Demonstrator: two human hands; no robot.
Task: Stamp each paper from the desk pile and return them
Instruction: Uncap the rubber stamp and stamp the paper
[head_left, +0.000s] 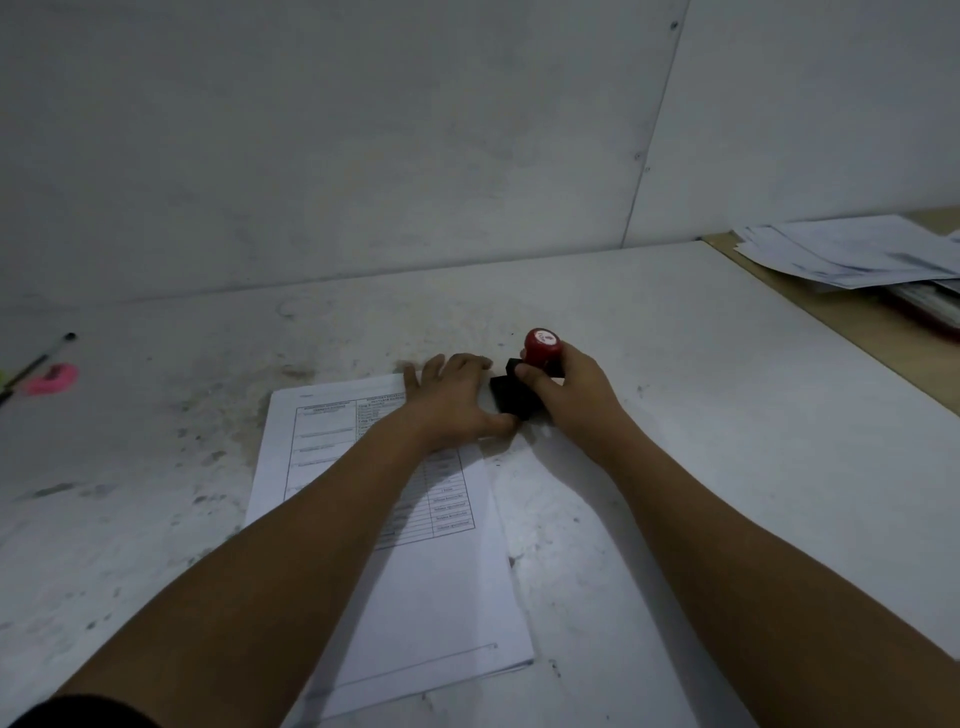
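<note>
A printed form (332, 447) lies on the white desk in front of me, on top of at least one more sheet. My left hand (451, 400) lies flat on its top right corner, fingers spread, thumb against a black ink pad (511, 397) just right of the paper. My right hand (569, 384) grips a stamp with a round red handle (542, 347), its lower part over the pad. The stamp's face is hidden. A loose pile of papers (852, 254) sits at the far right.
The white desk (701, 364) meets a grey wall at the back. A pink object (52, 378) and a pen (39, 358) lie at the far left edge. The paper pile rests on a tan wooden surface (841, 322) with a dark red item under it.
</note>
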